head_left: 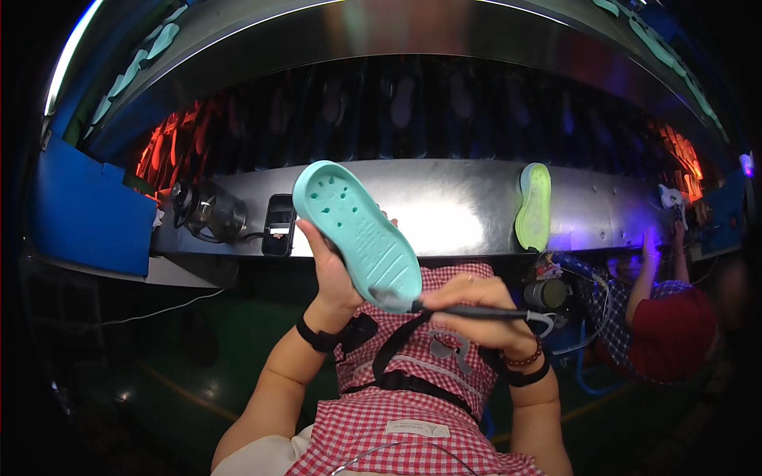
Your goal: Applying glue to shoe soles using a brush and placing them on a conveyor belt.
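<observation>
A turquoise shoe sole [357, 230] with small holes near its toe is gripped by my left hand [332, 270], thumb along its edge and fingers behind it. The sole is tilted, toe up and to the left. My right hand [484, 309] is closed round a black-handled brush [464, 310] with a pale hook at its tail. The brush head, somewhat blurred, touches the sole's heel end. On the metal bench [444, 208], right of my hands, lies a yellow-green sole [537, 208].
A black compartment tray [279, 224] and a dark see-through jug [216, 214] stand on the bench to the left. Behind it is a dark machine opening with hanging sole shapes and red glowing ends. Another person [667, 317] works at the right, beside a dark canister [548, 294].
</observation>
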